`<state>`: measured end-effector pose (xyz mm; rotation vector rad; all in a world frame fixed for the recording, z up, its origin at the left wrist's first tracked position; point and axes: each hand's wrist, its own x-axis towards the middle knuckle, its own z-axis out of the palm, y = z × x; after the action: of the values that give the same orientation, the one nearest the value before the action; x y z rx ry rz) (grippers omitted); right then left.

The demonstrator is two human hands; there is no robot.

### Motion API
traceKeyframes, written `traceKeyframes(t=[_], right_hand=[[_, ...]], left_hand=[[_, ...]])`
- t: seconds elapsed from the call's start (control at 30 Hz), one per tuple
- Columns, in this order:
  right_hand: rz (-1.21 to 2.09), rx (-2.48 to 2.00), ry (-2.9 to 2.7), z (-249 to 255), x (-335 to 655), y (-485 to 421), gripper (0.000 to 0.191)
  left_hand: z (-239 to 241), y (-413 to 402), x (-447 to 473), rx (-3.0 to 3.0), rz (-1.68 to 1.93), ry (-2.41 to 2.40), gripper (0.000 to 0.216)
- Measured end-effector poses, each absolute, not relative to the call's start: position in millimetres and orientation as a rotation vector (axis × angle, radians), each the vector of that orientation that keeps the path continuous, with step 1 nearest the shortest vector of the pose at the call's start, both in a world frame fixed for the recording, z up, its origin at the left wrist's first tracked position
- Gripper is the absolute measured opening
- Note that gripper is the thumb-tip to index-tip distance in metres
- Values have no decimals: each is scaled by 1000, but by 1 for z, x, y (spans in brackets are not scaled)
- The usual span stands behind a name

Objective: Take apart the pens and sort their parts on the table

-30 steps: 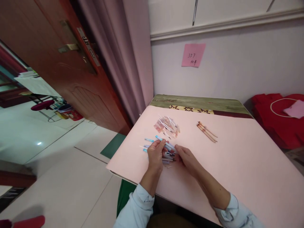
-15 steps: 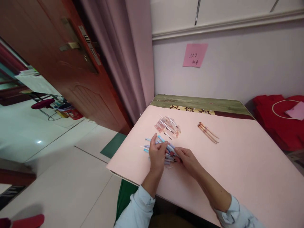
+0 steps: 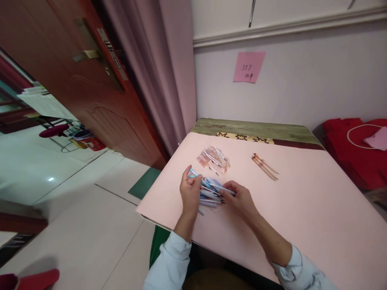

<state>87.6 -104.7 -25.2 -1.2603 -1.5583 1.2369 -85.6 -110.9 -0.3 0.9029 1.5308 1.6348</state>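
Note:
My left hand (image 3: 190, 194) pinches a short bright-blue pen cap (image 3: 192, 172) at the left of a pen pile. My right hand (image 3: 240, 197) is closed on a pale blue pen barrel (image 3: 226, 189), which points left over the same pile. Beneath and between both hands lies the loose pile of blue and lilac pen parts (image 3: 208, 203), with thin white refills among them. My fingers cover some of these pieces. Just beyond is a heap of white refills and pinkish clear wrappers (image 3: 213, 158).
Several tan pens (image 3: 264, 166) lie side by side on the right of the pink-covered table (image 3: 302, 209). A red bag (image 3: 347, 161) stands past its right edge. A wooden door (image 3: 121, 129) and mauve curtain (image 3: 169, 72) are at the left.
My hands have moved apart, the left one leftward. The pen that spanned them now shows as two pieces, the cap in my left hand and the barrel in my right.

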Motion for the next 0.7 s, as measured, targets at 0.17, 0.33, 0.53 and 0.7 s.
traceKeyframes(t=[0.17, 0.33, 0.53, 0.7], right_hand=[[747, -1372, -1831, -27, 92, -103, 21], [475, -1299, -1909, -25, 92, -106, 22], [350, -1292, -1910, -21, 92, -108, 18], [242, -1298, -1874, -16, 97, -106, 15]], left_hand=[[-6, -106, -111, 1111, 1622, 1696, 60], [-21, -103, -127, 1198, 1597, 1844, 56], [-30, -106, -129, 1529, 1241, 2182, 55], [-26, -108, -124, 1747, 1069, 2279, 25]])
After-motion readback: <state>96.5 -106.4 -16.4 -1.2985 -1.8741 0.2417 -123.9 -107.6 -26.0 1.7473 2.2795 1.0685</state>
